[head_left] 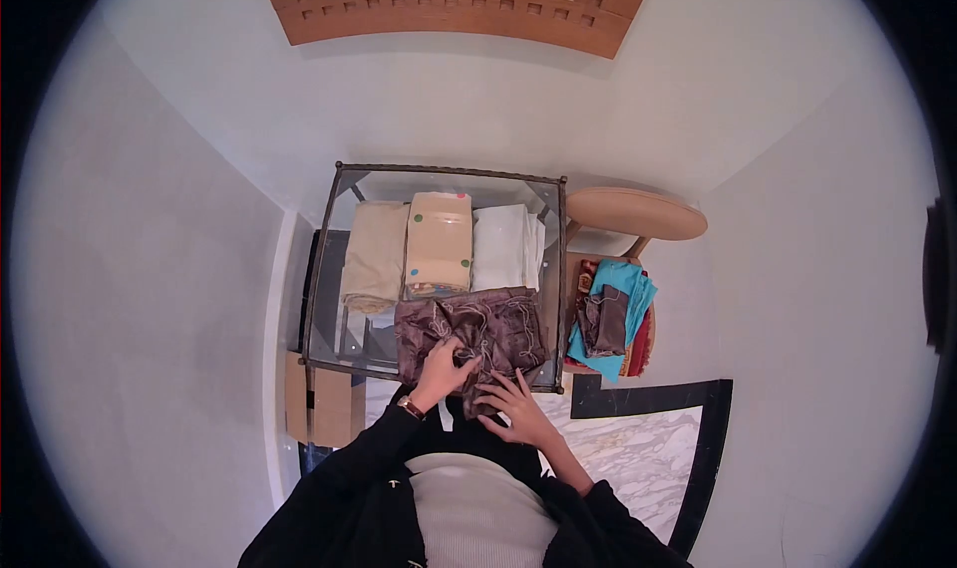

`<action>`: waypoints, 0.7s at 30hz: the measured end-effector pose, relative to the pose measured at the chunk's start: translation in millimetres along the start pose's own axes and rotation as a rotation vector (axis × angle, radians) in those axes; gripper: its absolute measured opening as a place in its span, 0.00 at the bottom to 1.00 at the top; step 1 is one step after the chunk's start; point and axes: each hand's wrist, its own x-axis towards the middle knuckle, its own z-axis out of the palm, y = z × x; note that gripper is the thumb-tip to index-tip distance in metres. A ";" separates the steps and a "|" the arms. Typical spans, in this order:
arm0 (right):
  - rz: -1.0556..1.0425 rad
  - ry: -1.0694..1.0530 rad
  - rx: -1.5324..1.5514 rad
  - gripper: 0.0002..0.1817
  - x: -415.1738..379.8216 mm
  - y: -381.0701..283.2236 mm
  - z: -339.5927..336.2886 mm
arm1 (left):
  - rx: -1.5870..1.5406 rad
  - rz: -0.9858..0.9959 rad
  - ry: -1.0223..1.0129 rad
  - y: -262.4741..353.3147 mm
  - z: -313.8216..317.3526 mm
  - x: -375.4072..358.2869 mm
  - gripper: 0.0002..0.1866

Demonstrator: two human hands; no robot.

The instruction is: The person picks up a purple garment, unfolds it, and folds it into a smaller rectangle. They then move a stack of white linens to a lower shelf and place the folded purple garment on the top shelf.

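A shiny purple-brown cloth [513,324] with thin pale cords lies in folds at the front of a glass-topped table [379,349]. One part of it hangs over the front edge. My left hand [442,377], with a watch on the wrist, is closed on the middle of the cloth, its fingertips pinched near the cords. Lower and to the right, my right hand [520,411] has its fingers spread against the hanging part of the cloth. Its thumb is lower down, near the cloth's edge.
Behind the cloth stand a folded beige cloth [375,254], a peach dotted bundle [440,237] and white folded cloth [501,247]. On the right, a chair [638,214] bears turquoise cloth [608,344] and brown cloth [605,319]. A cardboard box [337,409] sits below left.
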 end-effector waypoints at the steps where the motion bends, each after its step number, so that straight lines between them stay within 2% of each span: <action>1: 0.033 0.000 0.050 0.18 1.3 -4.0 -6.2 | -0.061 0.040 0.107 2.5 0.5 0.1 0.22; 2: 0.066 0.000 0.100 0.19 1.5 -5.6 -9.6 | -0.142 -0.059 0.057 1.7 -1.5 2.4 0.21; 4: 0.193 0.150 0.235 0.23 -3.1 8.6 -2.7 | -0.301 -0.256 -0.044 -7.1 -10.1 4.4 0.21; 5: 0.255 0.225 0.303 0.25 -6.8 15.7 1.8 | -0.387 -0.260 -0.046 -9.9 -15.6 3.4 0.18; 8: 0.300 0.480 0.034 0.32 6.0 9.0 -14.9 | -0.552 -0.167 -0.120 -15.2 -26.0 -5.2 0.15; 9: 0.300 0.509 -0.018 0.36 9.3 10.0 -18.3 | -0.604 -0.219 -0.232 -13.9 -33.3 -7.6 0.10; 11: 0.348 0.468 -0.017 0.36 8.9 25.3 -12.4 | -0.746 -0.183 -0.232 4.7 -42.6 -12.9 0.06; 13: 0.350 0.442 -0.037 0.33 11.3 37.9 -10.3 | -0.804 -0.161 -0.224 9.4 -47.6 -15.2 0.08; 15: 0.437 0.484 0.094 0.29 14.3 47.2 -9.0 | -0.781 -0.155 -0.213 5.2 -56.1 -19.3 0.12; 17: 0.492 0.558 0.264 0.21 15.6 65.2 -1.0 | -0.724 -0.139 -0.202 9.4 -67.8 -20.4 0.12; 20: 0.455 0.708 0.087 0.17 19.8 76.1 5.9 | -0.519 -0.138 -0.289 -7.8 -76.9 -21.5 0.14; 21: 0.491 0.667 0.093 0.17 22.4 75.3 4.8 | -0.416 -0.105 -0.324 -16.0 -76.2 -21.8 0.14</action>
